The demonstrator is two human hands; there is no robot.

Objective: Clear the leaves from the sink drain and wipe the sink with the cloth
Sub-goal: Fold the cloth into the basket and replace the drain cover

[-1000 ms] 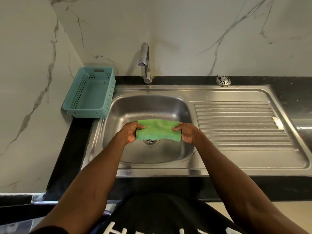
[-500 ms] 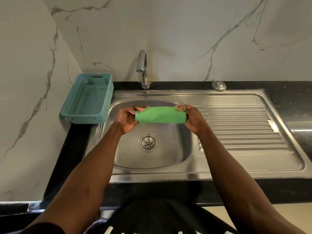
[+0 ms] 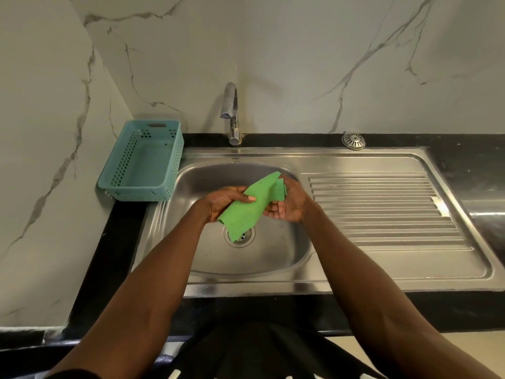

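A green cloth [image 3: 254,203], folded into a slanting band, hangs above the steel sink basin [image 3: 276,255]. My left hand [image 3: 222,201] grips its lower left part, thumb lying across the top. My right hand [image 3: 289,201] holds the upper right end, palm turned up under it. The cloth's lower corner covers part of the round drain [image 3: 246,237]. No leaves show around the drain.
A teal perforated basket [image 3: 142,162] stands on the black counter left of the basin. The chrome tap [image 3: 231,113] rises behind the basin. A ribbed draining board [image 3: 382,209] lies to the right, with a round metal strainer [image 3: 353,140] on the counter behind it.
The cloth was stretched flat and level between both hands; now it is folded over and tilted, my left hand lower and nearer the drain, my right hand cupping the upper end.
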